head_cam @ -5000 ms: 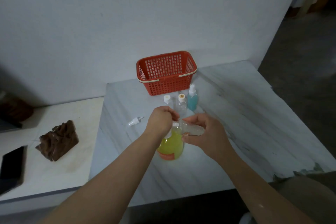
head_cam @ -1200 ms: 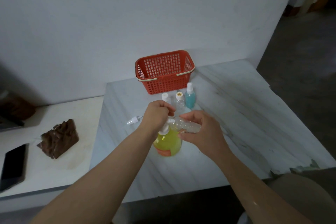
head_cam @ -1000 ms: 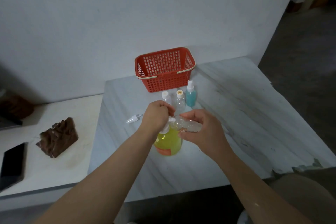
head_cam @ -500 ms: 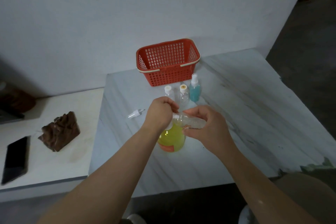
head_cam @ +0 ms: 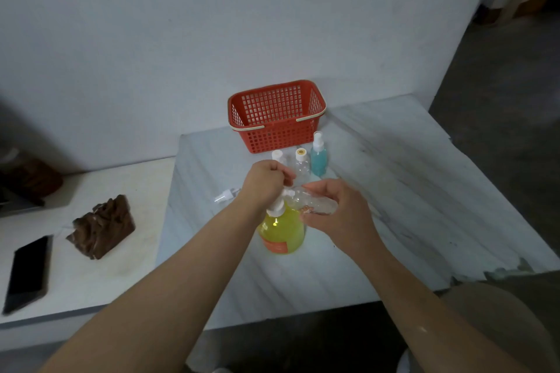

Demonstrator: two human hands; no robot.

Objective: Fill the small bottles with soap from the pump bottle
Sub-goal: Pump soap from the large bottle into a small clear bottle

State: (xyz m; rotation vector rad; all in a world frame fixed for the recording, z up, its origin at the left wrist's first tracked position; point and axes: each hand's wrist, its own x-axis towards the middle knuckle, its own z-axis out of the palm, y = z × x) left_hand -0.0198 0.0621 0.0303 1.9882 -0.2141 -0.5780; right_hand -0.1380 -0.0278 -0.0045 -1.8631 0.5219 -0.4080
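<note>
A pump bottle point(head_cam: 283, 230) of yellow soap stands on the marble table point(head_cam: 394, 206). My left hand point(head_cam: 265, 183) is curled over its white pump head. My right hand point(head_cam: 339, 212) grips a small clear bottle point(head_cam: 315, 203), tilted sideways with its mouth at the pump spout. Behind them stand a clear bottle with a white cap point(head_cam: 277, 156), a clear bottle with an orange-ringed cap point(head_cam: 302, 163) and a blue spray bottle point(head_cam: 318, 156). A loose white spray cap point(head_cam: 225, 195) lies to the left of my left hand.
A red plastic basket point(head_cam: 275, 115) stands at the back against the wall. On the lower white surface to the left lie a brown carved block point(head_cam: 103, 225) and a black phone point(head_cam: 27, 272). The table's right and front edges drop to the floor.
My hands keep the same hold on the pump head and the small bottle. Only the camera view has shifted slightly.
</note>
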